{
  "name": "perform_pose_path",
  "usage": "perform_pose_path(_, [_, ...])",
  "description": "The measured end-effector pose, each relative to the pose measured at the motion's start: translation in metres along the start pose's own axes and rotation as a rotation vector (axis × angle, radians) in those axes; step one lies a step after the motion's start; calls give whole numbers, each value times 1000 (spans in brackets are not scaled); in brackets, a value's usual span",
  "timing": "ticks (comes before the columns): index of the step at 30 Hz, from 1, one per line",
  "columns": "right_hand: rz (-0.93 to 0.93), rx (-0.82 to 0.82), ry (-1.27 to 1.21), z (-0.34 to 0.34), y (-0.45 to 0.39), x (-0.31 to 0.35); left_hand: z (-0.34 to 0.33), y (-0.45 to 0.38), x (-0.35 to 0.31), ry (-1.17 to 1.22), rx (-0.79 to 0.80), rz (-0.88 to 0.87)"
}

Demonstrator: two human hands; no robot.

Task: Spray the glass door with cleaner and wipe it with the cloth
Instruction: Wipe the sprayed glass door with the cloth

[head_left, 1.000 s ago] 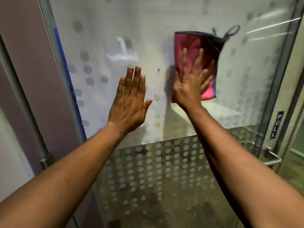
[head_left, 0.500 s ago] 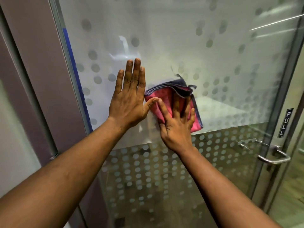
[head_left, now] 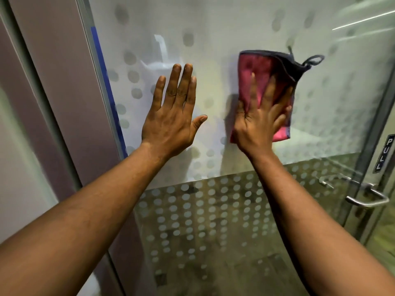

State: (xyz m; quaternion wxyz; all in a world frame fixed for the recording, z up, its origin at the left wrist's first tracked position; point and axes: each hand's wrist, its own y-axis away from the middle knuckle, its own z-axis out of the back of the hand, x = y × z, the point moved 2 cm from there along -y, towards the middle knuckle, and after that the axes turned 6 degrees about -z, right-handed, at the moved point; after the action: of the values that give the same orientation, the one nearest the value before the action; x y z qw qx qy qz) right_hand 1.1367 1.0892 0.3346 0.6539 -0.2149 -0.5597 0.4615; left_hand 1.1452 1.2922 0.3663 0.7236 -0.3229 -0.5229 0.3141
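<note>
The glass door [head_left: 224, 30] fills the view, frosted with grey dots, its lower part clear. My left hand [head_left: 173, 116] lies flat against the glass, fingers straight and pointing up. To its right, my right hand [head_left: 259, 116] presses a folded pink cloth [head_left: 263, 67] with a dark edge and hanging loop against the glass, fingers spread over it. No cleaner bottle is in view.
A metal door handle [head_left: 367, 195] sticks out at the lower right, below a black PULL label [head_left: 383, 153]. The door's left edge has a blue strip [head_left: 106, 88], with a grey wall panel [head_left: 51, 82] beside it.
My right hand has swept the cloth up and to the right from its low spot beside the left thumb. The left hand has stayed flat on the glass.
</note>
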Motion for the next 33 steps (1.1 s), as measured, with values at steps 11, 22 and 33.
perform_pose_path(11, [138,199,29,-24,98,25,2,-1,-2,14,14,2])
perform_pose_path(22, [-185,39,-25,7,32,-43,0,-1,-2,19,-5,0])
perform_pose_path(33, [243,87,44,10,9,30,6,-2,-2,23,47,1])
